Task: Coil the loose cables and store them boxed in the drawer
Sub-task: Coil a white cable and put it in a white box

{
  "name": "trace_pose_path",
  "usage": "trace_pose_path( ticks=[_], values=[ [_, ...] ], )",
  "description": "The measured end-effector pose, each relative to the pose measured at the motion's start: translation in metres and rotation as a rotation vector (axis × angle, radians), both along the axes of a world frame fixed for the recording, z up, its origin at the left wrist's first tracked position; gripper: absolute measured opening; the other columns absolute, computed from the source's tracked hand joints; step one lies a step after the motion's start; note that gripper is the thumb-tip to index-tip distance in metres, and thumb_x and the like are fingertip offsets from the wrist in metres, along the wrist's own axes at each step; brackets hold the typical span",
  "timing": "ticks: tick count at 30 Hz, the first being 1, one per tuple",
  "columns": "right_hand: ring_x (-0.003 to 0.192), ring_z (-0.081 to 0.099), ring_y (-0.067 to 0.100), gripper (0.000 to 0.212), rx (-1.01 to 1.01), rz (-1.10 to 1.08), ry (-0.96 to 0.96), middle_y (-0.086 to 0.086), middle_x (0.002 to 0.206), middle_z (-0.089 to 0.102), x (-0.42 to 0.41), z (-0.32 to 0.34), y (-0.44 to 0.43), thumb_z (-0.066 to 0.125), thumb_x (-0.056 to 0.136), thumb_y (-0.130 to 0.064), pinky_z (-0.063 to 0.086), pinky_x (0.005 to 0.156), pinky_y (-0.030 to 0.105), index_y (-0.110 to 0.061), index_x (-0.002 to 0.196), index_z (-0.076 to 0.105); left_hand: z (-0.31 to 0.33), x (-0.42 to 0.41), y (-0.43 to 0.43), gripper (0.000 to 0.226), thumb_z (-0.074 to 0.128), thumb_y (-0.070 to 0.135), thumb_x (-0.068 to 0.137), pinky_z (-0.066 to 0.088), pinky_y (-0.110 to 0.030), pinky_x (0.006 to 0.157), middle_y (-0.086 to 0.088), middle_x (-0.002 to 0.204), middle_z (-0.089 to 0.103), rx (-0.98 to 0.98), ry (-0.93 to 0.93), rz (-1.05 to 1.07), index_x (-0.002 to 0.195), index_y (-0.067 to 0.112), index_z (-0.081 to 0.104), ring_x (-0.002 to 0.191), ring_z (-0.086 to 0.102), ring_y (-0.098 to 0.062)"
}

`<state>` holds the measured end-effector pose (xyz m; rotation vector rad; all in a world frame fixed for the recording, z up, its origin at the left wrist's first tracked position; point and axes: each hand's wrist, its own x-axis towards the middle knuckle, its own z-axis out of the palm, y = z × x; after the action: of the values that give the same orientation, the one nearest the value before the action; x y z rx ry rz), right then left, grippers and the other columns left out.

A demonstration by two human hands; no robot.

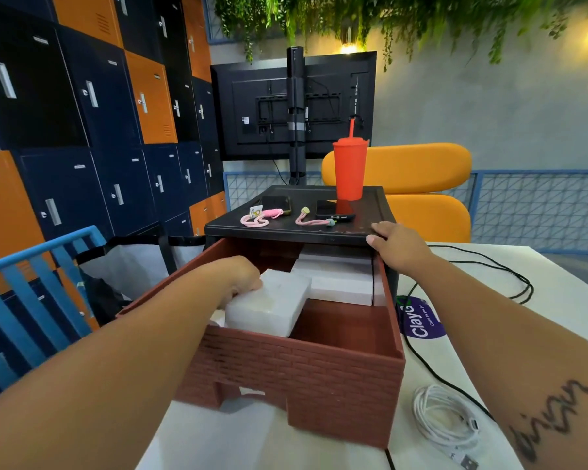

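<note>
The left hand (241, 279) is gripping a white box (269, 307), fingers curled round its far left edge; the box is sitting inside the open drawer (302, 368), at the near left; so the step looks like putting a box away. The right hand (398, 240) is resting on the near right corner of the cabinet (286, 228), fingers loose and holding nothing; it seems to be steadying it.

The next move is likely letting go of the box, then reaching for the white cable (445, 418); that one is lying coiled on the bench (252, 435), near and right of the drawer; it is not boxed yet. The black cable (489, 266) is trailing loose over the far right of the bench; it is needing coiling.

Counting: two cables; two clear boxes, with the far box (336, 279) behind the held one; more white bits are showing, but I cannot tell if they are boxes; one drawer; one red cup (349, 171) on the cabinet.
</note>
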<state>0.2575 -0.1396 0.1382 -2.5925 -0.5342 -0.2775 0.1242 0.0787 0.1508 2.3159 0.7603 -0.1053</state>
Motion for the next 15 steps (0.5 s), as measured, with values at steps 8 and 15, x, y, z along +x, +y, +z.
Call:
trace_pose_path(
  ticks=[8, 15],
  values=[
    [0.131, 0.04, 0.018, 0.044, 0.506, 0.145, 0.035, 0.0, 0.142, 0.044, -0.057, 0.026, -0.002, 0.045, 0.095, -0.039, 0.03, 0.102, 0.03, -0.018, 0.134, 0.047, 0.046, -0.032, -0.007, 0.02, 0.053, 0.01, 0.093, 0.057, -0.036, 0.065, -0.013, 0.103, 0.069, -0.416, -0.249, -0.075, 0.11, 0.008, 0.062, 0.085, 0.068, -0.026],
    [0.086, 0.065, 0.012, 0.014, 0.881, 0.473, 0.521, -0.007, 0.092, 0.07, -0.15, 0.056, -0.019, 0.05, 0.093, -0.029, 0.057, 0.074, 0.035, -0.031, 0.098, 0.062, 0.081, -0.097, -0.05, 0.017, 0.05, 0.027, 0.095, 0.053, -0.023, 0.076, 0.011, 0.091, 0.068, 0.278, -0.486, -0.51, 0.106, 0.037, 0.059, 0.081, 0.064, -0.005]
  ],
)
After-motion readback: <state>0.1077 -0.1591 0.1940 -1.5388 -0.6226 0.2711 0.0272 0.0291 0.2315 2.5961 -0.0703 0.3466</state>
